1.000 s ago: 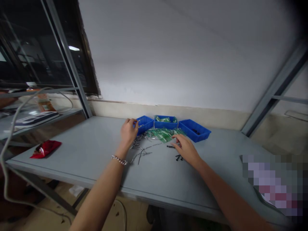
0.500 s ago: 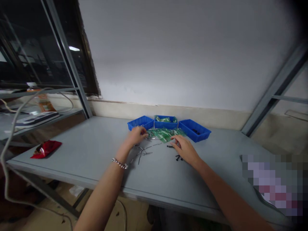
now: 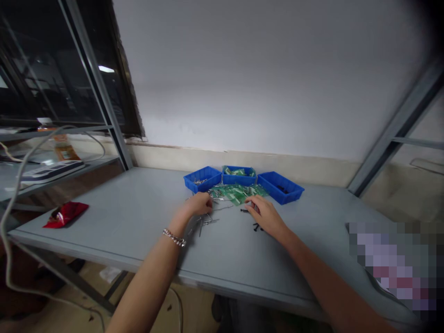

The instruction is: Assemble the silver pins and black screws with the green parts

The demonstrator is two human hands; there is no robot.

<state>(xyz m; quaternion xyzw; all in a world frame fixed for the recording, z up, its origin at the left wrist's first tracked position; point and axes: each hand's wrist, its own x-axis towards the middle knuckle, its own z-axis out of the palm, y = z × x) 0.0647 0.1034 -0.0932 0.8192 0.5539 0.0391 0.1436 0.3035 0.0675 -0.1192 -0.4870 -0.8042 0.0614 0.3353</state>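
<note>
Grey table [image 3: 132,208] — left hand [image 3: 198,204] on silver screws [image 3: 204,217].

Left hand [image 3: 198,204] rests on silver screws [image 3: 204,218]; right hand [image 3: 265,215] touches black screws [image 3: 257,226] near 3 blue bins [image 3: 279,187].

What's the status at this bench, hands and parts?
Left hand down on silver screws, grip unclear. Right hand flat beside black screws. Green boards between hands and blue bins.

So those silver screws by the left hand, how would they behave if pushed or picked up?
The screws look thin, stiff and metallic, so probably light and rigid. Their round shafts lie loose on the smooth table, so a push would likely roll or scatter them. Being small and tangled, several may lift together under the left hand.
</note>
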